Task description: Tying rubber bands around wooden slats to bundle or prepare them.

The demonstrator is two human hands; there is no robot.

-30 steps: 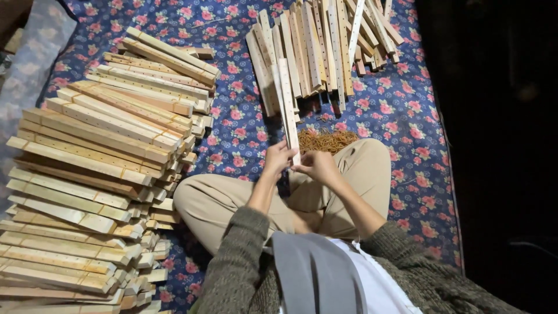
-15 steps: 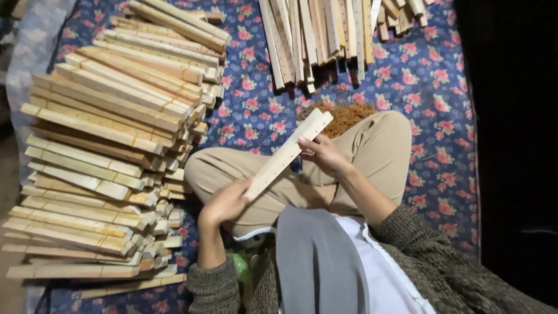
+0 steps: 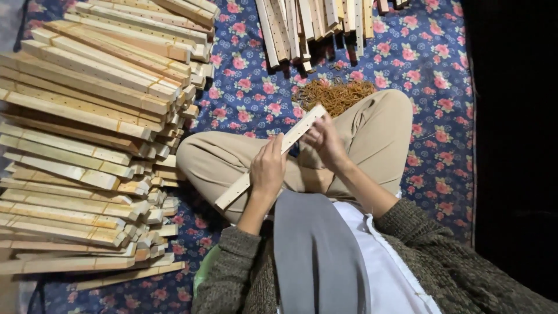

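We see a pale, flat wooden slat (image 3: 256, 172) with a row of small holes, lying slanted over the crossed legs. Our left hand (image 3: 268, 168) is closed around its middle, and our right hand (image 3: 323, 141) pinches it near the upper end. The right fingertips are hard to make out. The big stack of slats (image 3: 87, 134) is cut off at the left edge.
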